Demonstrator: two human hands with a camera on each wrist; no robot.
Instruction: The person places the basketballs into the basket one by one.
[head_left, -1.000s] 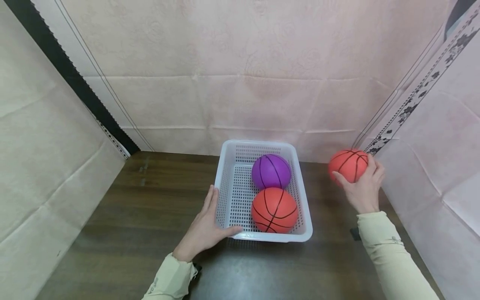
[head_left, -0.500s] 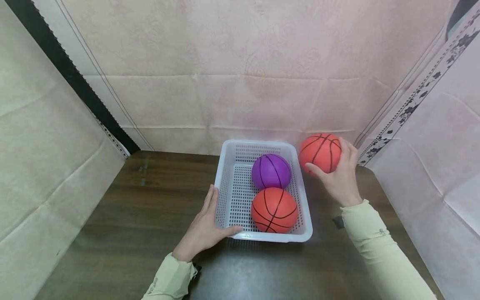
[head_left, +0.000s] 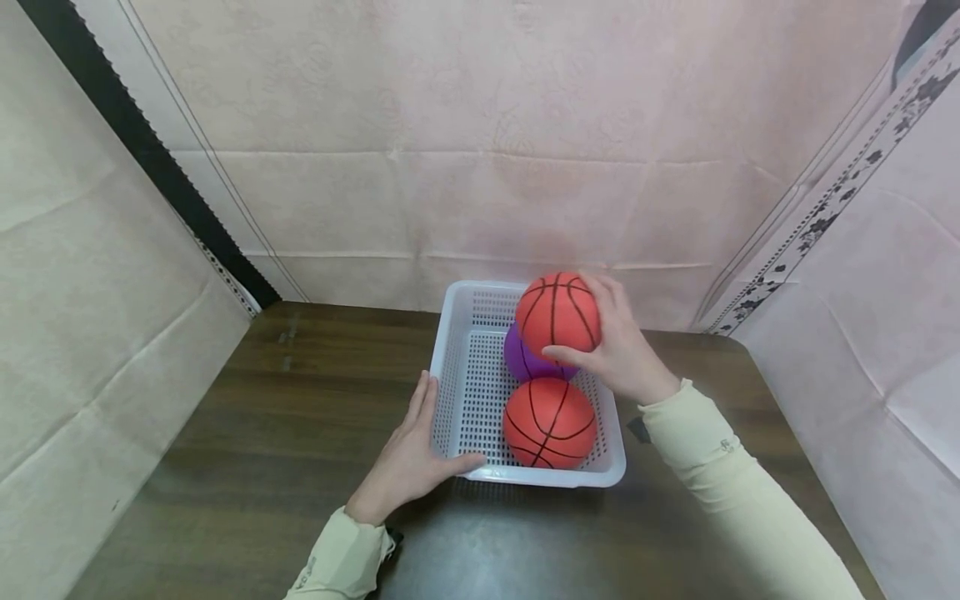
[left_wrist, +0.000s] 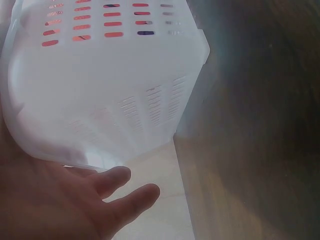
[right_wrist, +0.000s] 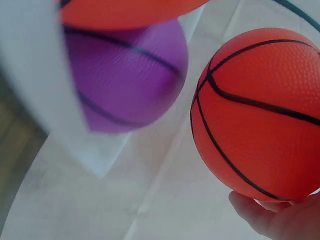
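Note:
A white perforated plastic basket (head_left: 444, 333) stands on the table. Inside its right half lies a small orange-red toy basketball (head_left: 550, 423) near the front, with a purple toy basketball (head_left: 525, 358) behind it. My right hand (head_left: 618, 346) grips a second orange-red toy basketball (head_left: 557, 321) above the purple one, partly hiding it. In the right wrist view, this held ball (right_wrist: 260, 115) appears apart from the purple ball (right_wrist: 130, 80). My left hand (head_left: 405, 458) rests at the basket's front left corner, its fingers straight along the left side and its thumb on the front rim.
The dark wooden table (head_left: 262, 433) carries the basket near its back edge. Pale cloth panels (head_left: 480, 167) rise behind it and at both sides.
My right hand has carried the orange-red basketball leftward, from beside the right panel to above the purple ball in the basket. My left hand and the basket have barely moved.

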